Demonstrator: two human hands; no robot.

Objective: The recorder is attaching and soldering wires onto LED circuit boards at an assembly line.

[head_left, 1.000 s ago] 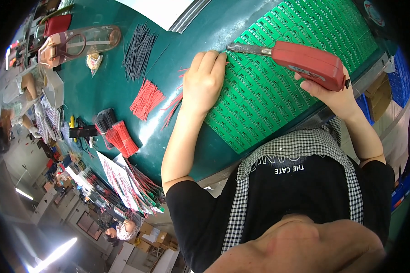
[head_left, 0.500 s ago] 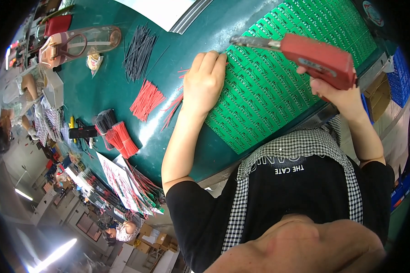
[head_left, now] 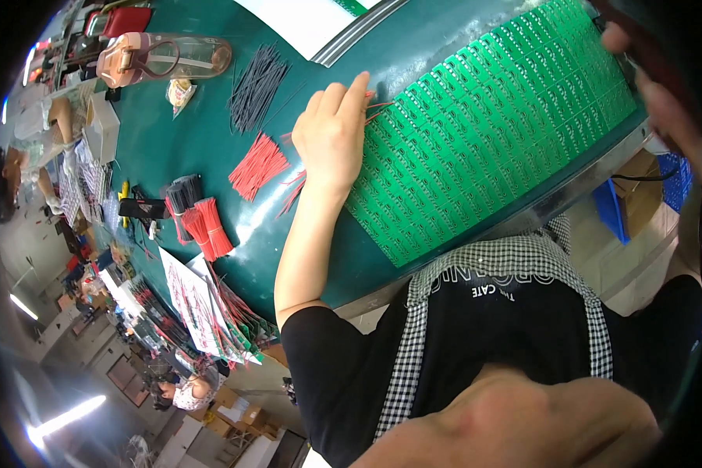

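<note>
A large panel of green circuit boards point(head_left: 476, 148) lies on the table in front of me. My left hand point(head_left: 331, 144) is over its left edge, fingers bent together round red wires. Ends of red wire point(head_left: 381, 108) poke out past the fingertips toward the panel's upper left corner. Loose red wires point(head_left: 292, 195) lie partly under that wrist. My right hand point(head_left: 667, 117) is at the dark right rim, beyond the panel's right end. Its fingers are only partly visible, and I cannot tell what is in them. The soldering gun does not show in this view.
Left of my left hand are a pile of black wires point(head_left: 257, 87), a pile of red wires point(head_left: 257, 166) and bundled wires point(head_left: 207, 228). A clear bottle point(head_left: 199, 58) lies further back. White sheets point(head_left: 288, 19) sit at the far edge. Blue crates point(head_left: 612, 210) stand right of the table.
My right hand has swung right to the rim, and the red soldering gun has gone out of sight. My left hand has shifted slightly left, with red wire ends now showing at its fingertips.
</note>
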